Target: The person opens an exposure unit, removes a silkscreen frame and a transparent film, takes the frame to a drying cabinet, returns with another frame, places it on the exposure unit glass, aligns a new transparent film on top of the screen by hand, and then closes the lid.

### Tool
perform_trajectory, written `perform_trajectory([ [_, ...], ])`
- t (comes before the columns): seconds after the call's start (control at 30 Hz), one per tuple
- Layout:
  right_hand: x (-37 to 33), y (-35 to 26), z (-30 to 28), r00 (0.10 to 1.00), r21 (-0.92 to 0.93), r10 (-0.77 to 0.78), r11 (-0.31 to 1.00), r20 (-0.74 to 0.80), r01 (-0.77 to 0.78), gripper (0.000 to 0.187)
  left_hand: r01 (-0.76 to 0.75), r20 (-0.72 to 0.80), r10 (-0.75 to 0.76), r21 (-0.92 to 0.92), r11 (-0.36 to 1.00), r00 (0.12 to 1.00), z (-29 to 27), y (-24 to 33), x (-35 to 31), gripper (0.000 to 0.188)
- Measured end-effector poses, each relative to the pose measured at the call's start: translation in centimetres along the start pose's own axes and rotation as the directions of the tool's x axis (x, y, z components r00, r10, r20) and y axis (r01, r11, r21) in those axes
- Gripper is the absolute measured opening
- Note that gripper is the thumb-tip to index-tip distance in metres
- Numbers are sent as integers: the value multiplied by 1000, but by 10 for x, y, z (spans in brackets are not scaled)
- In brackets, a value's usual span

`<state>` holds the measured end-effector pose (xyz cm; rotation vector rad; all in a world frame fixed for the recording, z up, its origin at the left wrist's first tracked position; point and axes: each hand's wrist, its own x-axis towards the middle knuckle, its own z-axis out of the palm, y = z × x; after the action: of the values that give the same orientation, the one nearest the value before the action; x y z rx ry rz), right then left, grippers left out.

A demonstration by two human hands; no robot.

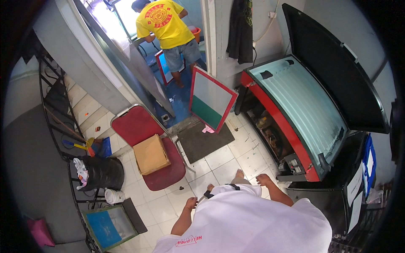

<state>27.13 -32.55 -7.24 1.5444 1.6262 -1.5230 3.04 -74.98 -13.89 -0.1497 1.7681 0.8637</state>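
My left hand point(192, 203) hangs beside my white shirt point(253, 219), its fingers loosely curled with nothing visible in them. On the other side, my right hand point(264, 180) is held a little out from the shirt, also curled in and seemingly without anything. Nearest to the right hand is a red and black exposure unit point(303, 114), its black lid point(337, 67) raised over a glass top with tubes beneath. Ahead, a red-framed printing screen point(213, 98) with a green lower part leans at the doorway. Left of me, a red chair point(166, 168) carries a cardboard box point(151, 154).
A person in a yellow shirt point(162, 21) bends in the room beyond the doorway, by another framed screen point(164, 69). A dark mat point(198, 145) lies at the threshold. Stairs point(86, 101), a black bag point(103, 173), a white bucket point(114, 196) and a blue-coated screen point(107, 227) stand left.
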Motion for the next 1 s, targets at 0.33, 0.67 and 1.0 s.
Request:
perform_trajectory([
  [0.33, -7, 12, -5, 1000, 35, 24, 999, 4, -24, 32, 40, 8, -41, 79, 996, 999, 5, 4, -3, 39],
  [0.67, -20, 57, -6, 996, 49, 79, 996, -40, -77, 35, 47, 49, -54, 127, 991, 997, 11, 23, -4, 42],
  [1.0, -13, 59, -5, 996, 75, 40, 997, -75, -35, 33, 38, 48, -46, 155, 987, 998, 5, 31, 1, 40],
])
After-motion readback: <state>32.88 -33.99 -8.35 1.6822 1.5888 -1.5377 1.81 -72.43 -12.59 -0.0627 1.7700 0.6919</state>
